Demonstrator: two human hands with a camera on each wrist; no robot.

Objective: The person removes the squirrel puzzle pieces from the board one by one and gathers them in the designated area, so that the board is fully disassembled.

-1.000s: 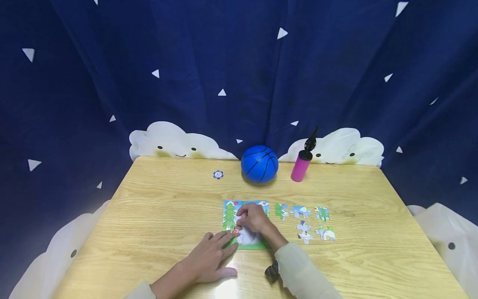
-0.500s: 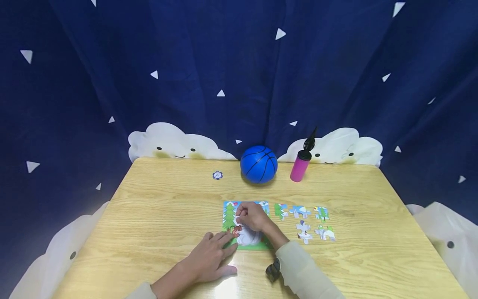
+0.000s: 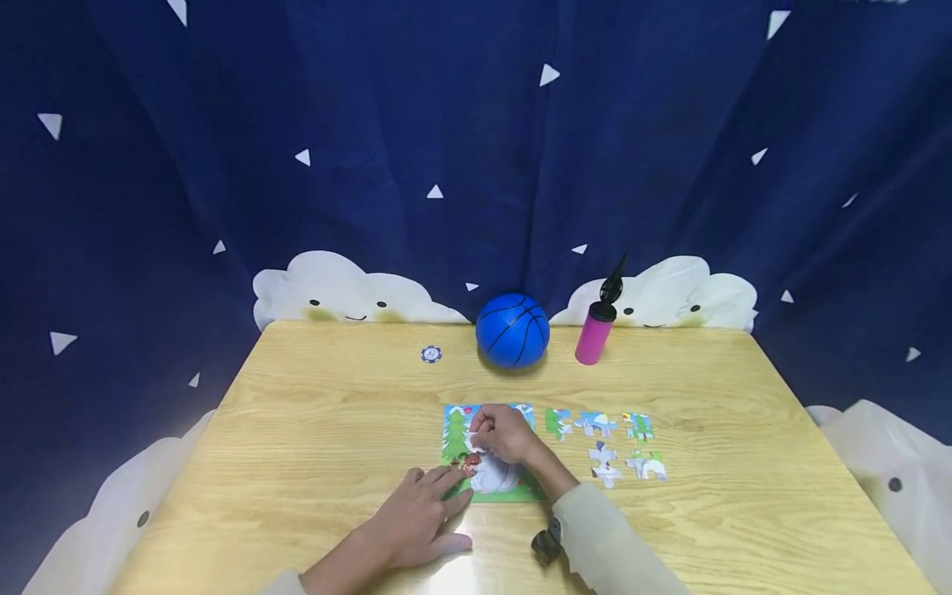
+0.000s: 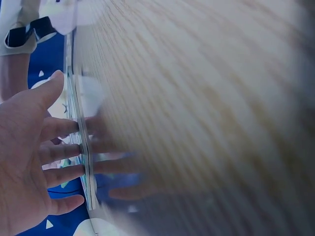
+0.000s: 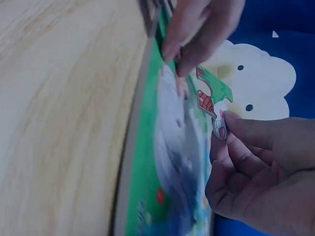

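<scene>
A picture puzzle (image 3: 506, 497) with a green border lies on the table, showing a tree and a pale grey figure. Over its middle, my right hand (image 3: 502, 434) pinches a puzzle piece (image 5: 216, 87) between thumb and fingers. In the right wrist view that piece is raised off the board at an angle, with green, red-brown and white on it. My left hand (image 3: 420, 516) lies with fingers spread, fingertips on the puzzle's lower left part. The left wrist view shows those fingers (image 4: 61, 174) fairly straight at the board's edge. My right hand covers part of the picture.
Several loose puzzle pieces (image 3: 595, 423) lie to the right of the puzzle. Behind it stand a blue ball (image 3: 513, 330) and a pink hand pump (image 3: 594, 337) with a black top. A poker chip (image 3: 431, 354) lies at the back of the wooden table (image 3: 320, 430).
The head view has shifted slightly, so the scene sits a little lower. Both hands keep nearly the same place on the puzzle.
</scene>
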